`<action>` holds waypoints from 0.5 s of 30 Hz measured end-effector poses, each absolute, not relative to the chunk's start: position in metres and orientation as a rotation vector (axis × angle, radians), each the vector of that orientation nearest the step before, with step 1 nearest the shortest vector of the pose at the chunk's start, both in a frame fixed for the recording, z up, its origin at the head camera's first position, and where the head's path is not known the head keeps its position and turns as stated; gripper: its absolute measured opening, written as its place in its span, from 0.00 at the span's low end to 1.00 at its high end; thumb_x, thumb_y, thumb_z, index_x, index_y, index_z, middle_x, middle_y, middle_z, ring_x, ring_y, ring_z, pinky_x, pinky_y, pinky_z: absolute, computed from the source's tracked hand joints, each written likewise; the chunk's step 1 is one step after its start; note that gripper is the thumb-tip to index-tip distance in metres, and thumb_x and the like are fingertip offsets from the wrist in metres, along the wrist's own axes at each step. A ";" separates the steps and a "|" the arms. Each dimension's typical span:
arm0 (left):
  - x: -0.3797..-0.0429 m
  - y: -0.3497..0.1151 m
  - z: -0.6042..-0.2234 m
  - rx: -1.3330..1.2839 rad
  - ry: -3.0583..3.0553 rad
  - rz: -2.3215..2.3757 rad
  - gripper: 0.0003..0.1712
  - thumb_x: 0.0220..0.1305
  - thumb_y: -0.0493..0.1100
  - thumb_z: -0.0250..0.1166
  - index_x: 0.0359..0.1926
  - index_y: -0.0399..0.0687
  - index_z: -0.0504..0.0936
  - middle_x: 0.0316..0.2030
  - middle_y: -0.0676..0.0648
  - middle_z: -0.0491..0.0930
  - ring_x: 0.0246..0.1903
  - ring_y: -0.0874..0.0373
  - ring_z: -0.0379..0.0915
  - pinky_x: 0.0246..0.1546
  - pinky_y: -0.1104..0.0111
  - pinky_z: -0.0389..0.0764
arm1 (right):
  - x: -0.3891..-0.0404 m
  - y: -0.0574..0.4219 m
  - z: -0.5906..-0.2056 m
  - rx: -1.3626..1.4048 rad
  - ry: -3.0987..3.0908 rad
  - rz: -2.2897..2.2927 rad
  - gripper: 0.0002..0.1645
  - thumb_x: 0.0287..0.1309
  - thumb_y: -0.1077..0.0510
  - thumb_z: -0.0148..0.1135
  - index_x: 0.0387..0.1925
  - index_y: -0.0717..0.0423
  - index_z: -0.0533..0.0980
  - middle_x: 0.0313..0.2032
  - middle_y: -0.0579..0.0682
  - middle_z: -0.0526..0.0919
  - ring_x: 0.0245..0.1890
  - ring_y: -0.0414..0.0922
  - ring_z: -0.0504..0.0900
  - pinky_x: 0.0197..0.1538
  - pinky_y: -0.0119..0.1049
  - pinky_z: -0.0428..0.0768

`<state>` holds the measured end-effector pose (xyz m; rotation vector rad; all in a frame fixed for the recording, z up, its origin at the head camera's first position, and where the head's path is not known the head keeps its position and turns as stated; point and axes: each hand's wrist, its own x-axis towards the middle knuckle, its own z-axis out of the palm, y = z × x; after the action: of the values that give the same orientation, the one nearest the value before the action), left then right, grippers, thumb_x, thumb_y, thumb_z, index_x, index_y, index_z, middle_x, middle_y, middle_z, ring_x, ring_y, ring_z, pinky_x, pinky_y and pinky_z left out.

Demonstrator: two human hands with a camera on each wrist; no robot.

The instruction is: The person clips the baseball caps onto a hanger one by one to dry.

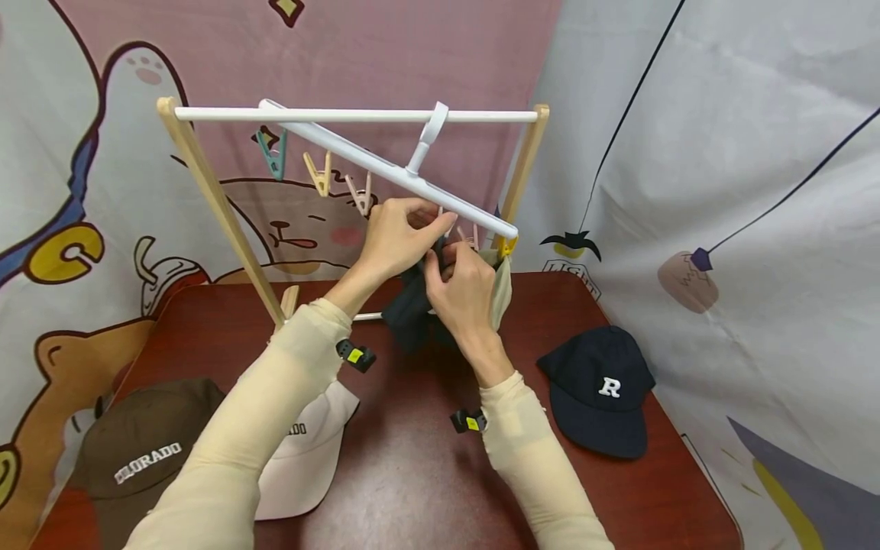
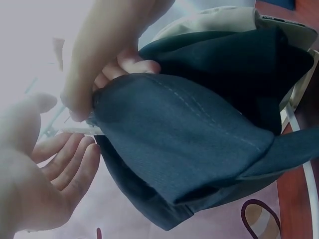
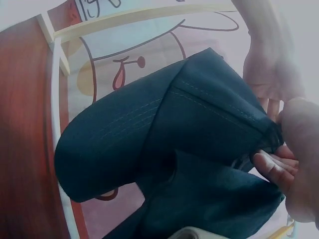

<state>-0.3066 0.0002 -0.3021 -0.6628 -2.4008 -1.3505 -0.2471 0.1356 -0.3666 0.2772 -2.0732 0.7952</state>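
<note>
A dark teal baseball cap (image 1: 409, 305) hangs below the white hanger (image 1: 385, 169), its stitched brim to the left in the right wrist view. My right hand (image 1: 464, 294) pinches the cap's edge (image 3: 269, 137) between thumb and fingers. Just left of it and higher, my left hand (image 1: 406, 233) pinches a pale clothespin (image 2: 82, 130) under the hanger, at the cap's edge. Glare and fingers partly hide the clothespin's jaws. Beside the right hand, a beige cap (image 1: 504, 294) hangs from a yellow clothespin (image 1: 507, 246) at the hanger's right end.
The hanger hooks onto a rack's white bar (image 1: 344, 115) between wooden posts. Teal (image 1: 273, 155), yellow (image 1: 319, 176) and pink (image 1: 360, 195) clothespins dangle from it. On the table (image 1: 399, 473) lie a brown cap (image 1: 147, 439), a pale pink cap (image 1: 302, 458) and a navy cap (image 1: 605, 389).
</note>
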 end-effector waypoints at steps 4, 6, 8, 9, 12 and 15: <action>-0.307 -0.001 -0.303 -0.683 -2.421 -1.363 0.21 0.76 0.59 0.74 0.53 0.49 0.96 0.44 0.45 0.97 0.43 0.53 0.94 0.47 0.56 0.89 | -0.246 0.140 -0.372 0.352 -2.055 0.818 0.12 0.74 0.58 0.70 0.40 0.66 0.84 0.29 0.59 0.89 0.24 0.51 0.90 0.32 0.44 0.89; -0.308 -0.003 -0.304 -0.696 -2.428 -1.368 0.21 0.77 0.59 0.73 0.54 0.49 0.95 0.45 0.45 0.97 0.44 0.52 0.94 0.48 0.56 0.88 | -0.244 0.142 -0.374 0.379 -2.048 0.821 0.12 0.75 0.58 0.69 0.41 0.66 0.84 0.30 0.59 0.89 0.25 0.50 0.90 0.32 0.44 0.89; -0.309 -0.004 -0.304 -0.716 -2.432 -1.364 0.22 0.78 0.59 0.72 0.56 0.48 0.95 0.45 0.44 0.96 0.45 0.50 0.93 0.48 0.55 0.88 | -0.242 0.145 -0.375 0.406 -2.042 0.823 0.12 0.75 0.59 0.69 0.43 0.67 0.85 0.31 0.60 0.88 0.26 0.51 0.89 0.32 0.43 0.89; -0.309 -0.004 -0.305 -0.725 -2.430 -1.361 0.22 0.78 0.59 0.72 0.56 0.48 0.95 0.45 0.44 0.96 0.45 0.50 0.93 0.49 0.55 0.88 | -0.241 0.146 -0.375 0.419 -2.041 0.823 0.12 0.75 0.59 0.69 0.44 0.68 0.85 0.32 0.60 0.88 0.26 0.51 0.89 0.33 0.43 0.89; -0.310 -0.006 -0.306 -0.751 -2.428 -1.340 0.22 0.80 0.58 0.71 0.58 0.47 0.94 0.46 0.43 0.96 0.46 0.49 0.92 0.49 0.54 0.87 | -0.238 0.150 -0.377 0.464 -2.043 0.823 0.13 0.74 0.60 0.68 0.47 0.69 0.84 0.36 0.61 0.88 0.29 0.51 0.88 0.35 0.44 0.89; -0.310 -0.007 -0.308 -0.776 -2.441 -1.319 0.23 0.81 0.57 0.70 0.61 0.46 0.93 0.48 0.42 0.95 0.48 0.47 0.91 0.52 0.52 0.87 | -0.235 0.154 -0.378 0.517 -2.045 0.830 0.14 0.74 0.61 0.68 0.50 0.70 0.84 0.40 0.63 0.88 0.32 0.53 0.86 0.38 0.45 0.88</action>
<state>-0.3102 -0.0074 -0.3081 -0.7756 -2.4406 -1.3192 -0.2351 0.1542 -0.3780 0.5165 -2.0447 0.8301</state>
